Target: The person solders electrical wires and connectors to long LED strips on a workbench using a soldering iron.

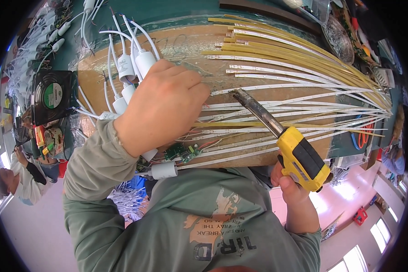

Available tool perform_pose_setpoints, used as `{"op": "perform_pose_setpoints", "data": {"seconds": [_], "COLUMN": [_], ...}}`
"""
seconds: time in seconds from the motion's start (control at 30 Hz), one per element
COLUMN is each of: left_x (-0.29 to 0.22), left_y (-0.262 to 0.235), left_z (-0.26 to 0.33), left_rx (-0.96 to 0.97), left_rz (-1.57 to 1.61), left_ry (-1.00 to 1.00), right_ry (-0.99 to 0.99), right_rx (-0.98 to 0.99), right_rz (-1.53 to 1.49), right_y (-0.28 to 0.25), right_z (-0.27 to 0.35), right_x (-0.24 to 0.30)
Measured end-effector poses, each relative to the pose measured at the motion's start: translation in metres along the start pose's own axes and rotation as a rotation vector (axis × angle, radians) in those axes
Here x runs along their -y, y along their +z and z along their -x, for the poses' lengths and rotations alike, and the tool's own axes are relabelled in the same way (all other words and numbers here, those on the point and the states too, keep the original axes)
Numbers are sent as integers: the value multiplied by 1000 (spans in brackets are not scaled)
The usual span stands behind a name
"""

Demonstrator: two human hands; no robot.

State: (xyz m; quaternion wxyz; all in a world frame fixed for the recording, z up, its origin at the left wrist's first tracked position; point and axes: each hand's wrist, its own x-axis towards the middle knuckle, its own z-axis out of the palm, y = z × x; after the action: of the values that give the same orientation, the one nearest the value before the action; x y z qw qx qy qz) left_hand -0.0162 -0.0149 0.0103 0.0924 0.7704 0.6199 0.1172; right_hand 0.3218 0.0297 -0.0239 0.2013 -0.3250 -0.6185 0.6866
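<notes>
My right hand (293,188) grips a yellow and black soldering gun (303,156). Its dark, worn metal tip points up and left, at the end of a white LED strip (276,87). Whether tip and strip touch, I cannot tell. My left hand (165,106) is closed over the left ends of the strips; whatever its fingers pinch is hidden beneath them. Around that hand lie several white cylindrical housings (126,67) with white cables. A small green circuit board (182,153) with thin wires rests just below my left wrist.
Many white and yellow strips (299,61) fan out to the right over a brown board (186,38). A black fan (53,97) stands at the left, near a heap of white housings (29,50). Orange-handled scissors (361,136) lie at the right. Another person (25,179) is at far left.
</notes>
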Motion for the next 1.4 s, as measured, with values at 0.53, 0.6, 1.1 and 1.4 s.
{"op": "perform_pose_setpoints", "data": {"seconds": [0.53,0.6,1.1,1.4], "left_x": [0,-1,-1,-4], "left_y": [-2,-2,1,10], "left_z": [-3,-4,-9,-10], "left_rx": [-23,-9,-52,-151], "left_rz": [65,57,150,38], "left_ry": [-12,-18,-26,-68], "right_ry": [56,57,-1,28], "right_rx": [-88,-91,-88,-5], "right_rz": [-5,-2,28,9], "right_y": [9,9,12,4], "right_z": [-2,-3,-7,-3], "right_x": [1,1,4,6]}}
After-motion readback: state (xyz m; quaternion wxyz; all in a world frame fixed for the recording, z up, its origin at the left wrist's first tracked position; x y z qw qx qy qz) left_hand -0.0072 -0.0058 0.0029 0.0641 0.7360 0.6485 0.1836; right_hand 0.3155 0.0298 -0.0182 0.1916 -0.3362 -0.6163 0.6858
